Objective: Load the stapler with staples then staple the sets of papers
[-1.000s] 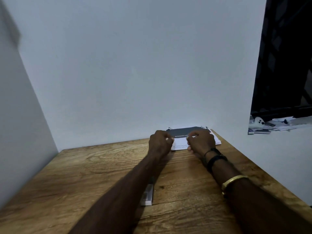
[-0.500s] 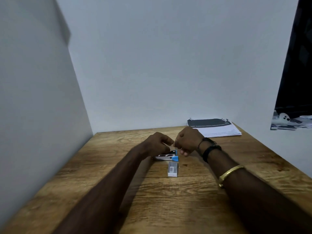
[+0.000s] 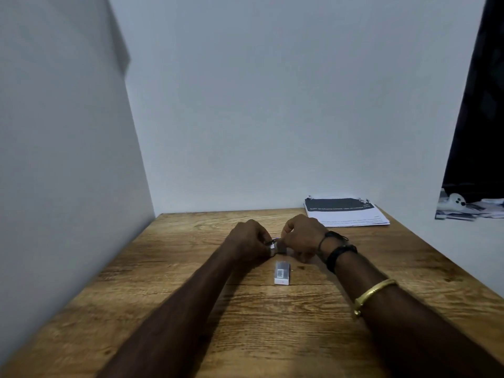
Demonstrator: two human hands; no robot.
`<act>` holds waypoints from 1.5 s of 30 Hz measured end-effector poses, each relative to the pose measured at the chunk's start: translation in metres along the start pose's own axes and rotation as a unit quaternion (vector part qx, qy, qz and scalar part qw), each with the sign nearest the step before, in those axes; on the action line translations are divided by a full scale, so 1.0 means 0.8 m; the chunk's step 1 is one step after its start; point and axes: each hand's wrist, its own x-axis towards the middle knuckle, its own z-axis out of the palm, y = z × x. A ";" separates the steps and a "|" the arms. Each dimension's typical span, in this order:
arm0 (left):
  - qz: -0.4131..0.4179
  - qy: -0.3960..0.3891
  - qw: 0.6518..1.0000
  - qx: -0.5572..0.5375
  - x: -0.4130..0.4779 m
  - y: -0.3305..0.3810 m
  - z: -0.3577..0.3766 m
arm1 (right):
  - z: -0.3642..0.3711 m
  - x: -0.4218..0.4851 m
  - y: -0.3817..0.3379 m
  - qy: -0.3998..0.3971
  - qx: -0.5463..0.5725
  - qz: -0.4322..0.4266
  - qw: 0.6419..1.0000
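A small silver stapler (image 3: 276, 247) sits between my two hands at the middle of the wooden table (image 3: 169, 271). My left hand (image 3: 249, 242) grips its left part with curled fingers, and my right hand (image 3: 301, 237) closes on its right end; most of the stapler is hidden by them. Just in front of the hands lies a small white staple box (image 3: 282, 273) with a barcode. A stack of papers (image 3: 346, 212) with a dark header band rests at the table's far right, against the wall.
White walls enclose the table at the left and the back. Beyond the table's right edge is a lower white surface with clutter (image 3: 469, 205) below a dark opening.
Both hands came back from the paper stack to the table's middle and took hold of the stapler. The view swung left, so the papers now lie at the far right.
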 end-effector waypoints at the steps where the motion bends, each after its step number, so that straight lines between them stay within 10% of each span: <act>1: -0.017 0.021 1.000 0.010 0.000 0.000 0.002 | -0.002 -0.002 -0.002 -0.021 -0.016 0.007 1.000; 9: -0.110 0.112 0.988 0.012 -0.002 0.008 0.020 | 0.004 -0.010 -0.012 -0.143 -0.065 0.029 0.987; 21: -0.116 0.133 0.984 -0.032 0.008 0.017 0.031 | 0.023 0.023 0.006 0.078 -0.023 0.015 0.997; 35: -0.114 0.136 0.983 -0.041 0.020 0.010 0.032 | 0.028 0.036 0.015 0.112 -0.020 -0.014 0.993; 45: 0.119 0.333 0.922 0.160 0.040 0.022 -0.006 | -0.002 0.050 -0.002 0.327 -0.072 -0.181 0.925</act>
